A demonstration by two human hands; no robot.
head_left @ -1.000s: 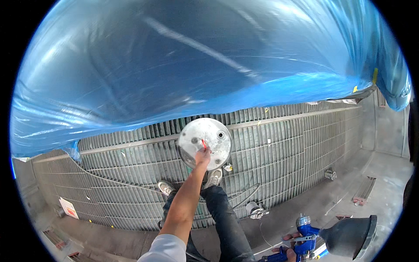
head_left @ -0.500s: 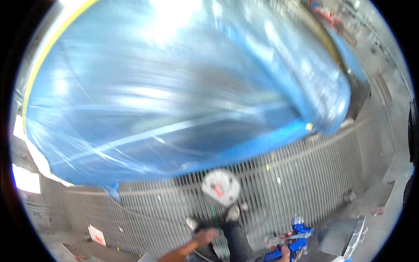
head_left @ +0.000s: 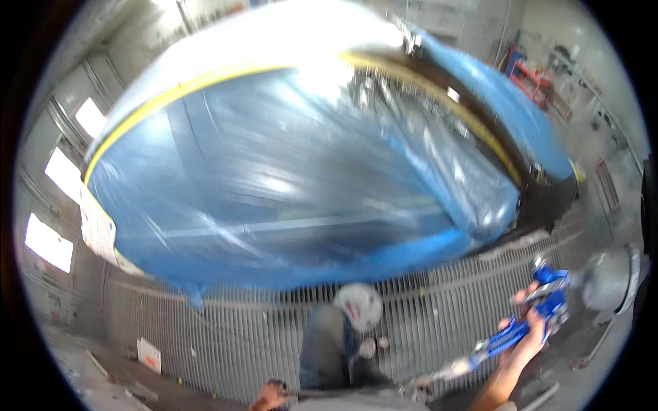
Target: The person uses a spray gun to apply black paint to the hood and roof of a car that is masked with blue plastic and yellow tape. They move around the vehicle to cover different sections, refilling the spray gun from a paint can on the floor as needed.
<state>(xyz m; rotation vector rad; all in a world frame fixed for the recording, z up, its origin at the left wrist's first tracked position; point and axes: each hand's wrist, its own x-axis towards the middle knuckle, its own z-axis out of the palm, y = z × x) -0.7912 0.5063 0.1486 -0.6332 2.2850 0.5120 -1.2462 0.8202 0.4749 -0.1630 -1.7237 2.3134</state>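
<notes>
In my right hand [head_left: 526, 335] is a blue spray gun [head_left: 548, 301], its handle gripped with the fingers curled round it. A translucent cup [head_left: 606, 281] is attached to the gun and tips toward the right. From the handle's lower end a pale hose [head_left: 439, 374] trails left across my front. My left hand [head_left: 270, 396] is low at the bottom edge, closed around what looks like a dark stretch of this hose; it is blurred. Ahead stands a car body covered in blue plastic film [head_left: 274, 178], bordered with yellow tape [head_left: 154, 103].
The floor is slatted metal grating [head_left: 253, 322]. A round whitish object [head_left: 358, 307] with a red mark stands near my legs. A white sheet [head_left: 149, 355] is at the lower left. A red rack [head_left: 531, 82] stands far right, and bright windows [head_left: 49, 242] line the left wall.
My right hand has raised the spray gun up and to the right. The left hand has gone down and left. The view has tilted up, showing more of the car's top.
</notes>
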